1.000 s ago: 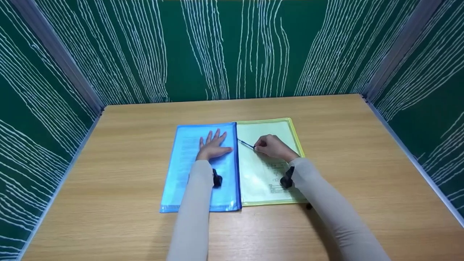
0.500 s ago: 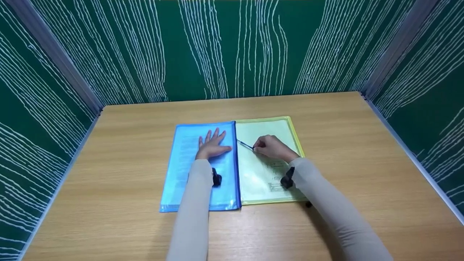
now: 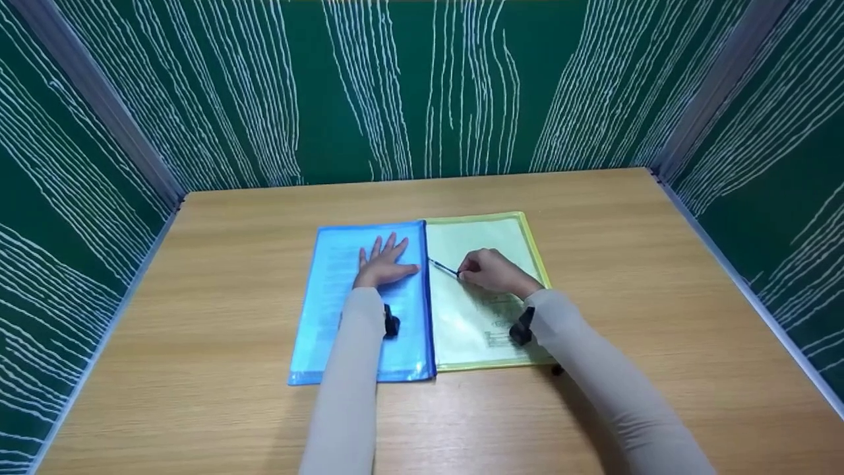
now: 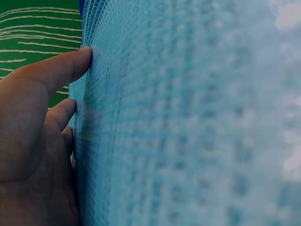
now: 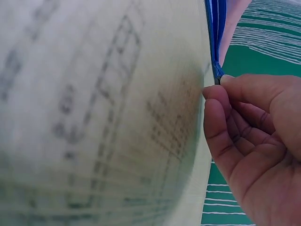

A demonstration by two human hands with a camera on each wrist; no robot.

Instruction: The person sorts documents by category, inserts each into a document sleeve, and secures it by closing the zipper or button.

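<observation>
A blue zip folder (image 3: pixel 402 336) with a printed sheet inside lies on the table. My left hand (image 3: pixel 382 267) rests on it, palm down with fingers spread. In the left wrist view, the thumb and fingertips touch its meshed surface (image 4: pixel 155 117). My right hand (image 3: pixel 491 270) pinches the end of a thin dark blue zipper pull (image 3: pixel 443 266) between thumb and forefinger. The pull slants from the folder's dark blue zipper edge (image 3: pixel 429 330). In the right wrist view, its tip (image 5: pixel 218 70) shows at the fingertips, and the other fingers curl in. Beneath that hand lies a yellow-edged folder (image 3: pixel 461 237).
Wood-grain table (image 3: pixel 217 297) surrounds both folders. Green walls (image 3: pixel 455 92) with white wavy lines stand at the back and sides. A small dark object (image 3: pixel 558 370) shows by the yellow folder's near right corner, beside the right sleeve (image 3: pixel 593 363).
My right hand has slid slightly towards me with the zipper pull, whose far end has moved down along the blue folder's edge. My left hand stays in place on the folder.
</observation>
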